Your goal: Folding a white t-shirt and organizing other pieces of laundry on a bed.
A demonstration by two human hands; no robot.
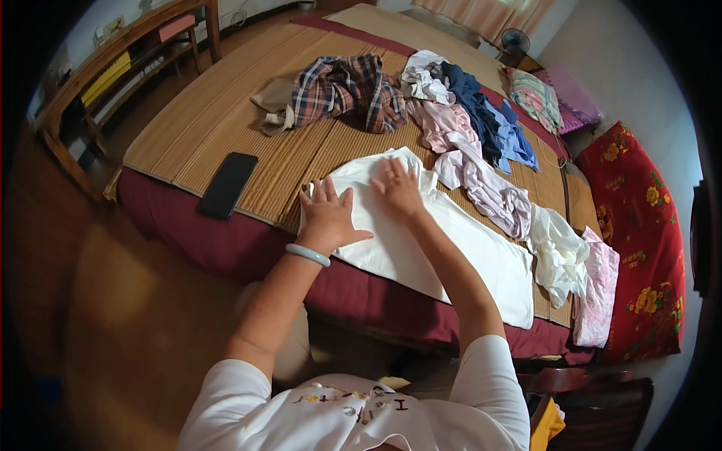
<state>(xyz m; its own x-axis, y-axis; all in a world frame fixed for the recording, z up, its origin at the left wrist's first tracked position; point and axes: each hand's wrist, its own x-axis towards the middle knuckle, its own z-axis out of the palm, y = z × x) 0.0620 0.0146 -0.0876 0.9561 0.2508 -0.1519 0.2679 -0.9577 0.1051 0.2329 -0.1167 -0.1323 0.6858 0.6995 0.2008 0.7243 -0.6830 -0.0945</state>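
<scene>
A white garment (468, 248) lies spread out along the front edge of a bed, on a bamboo mat (271, 186). My left hand (327, 220) rests on its left end with the fingers spread, and a pale bangle (308, 255) circles that wrist. Farther right, my right hand (397, 189) lies over the garment's upper part and looks slightly blurred, its fingers apart. Neither hand grips the cloth. To the left of my left hand a black smartphone (229, 185) lies on the mat's edge.
A crumpled plaid shirt (338, 93) lies toward the back. Several loose garments run down the right: a blue one (474, 107), a pink one (443, 124), a white one (558, 253). A folded pink cloth (598, 293) sits beside a red floral bundle (648, 248). A wooden rail (130, 42) stands left.
</scene>
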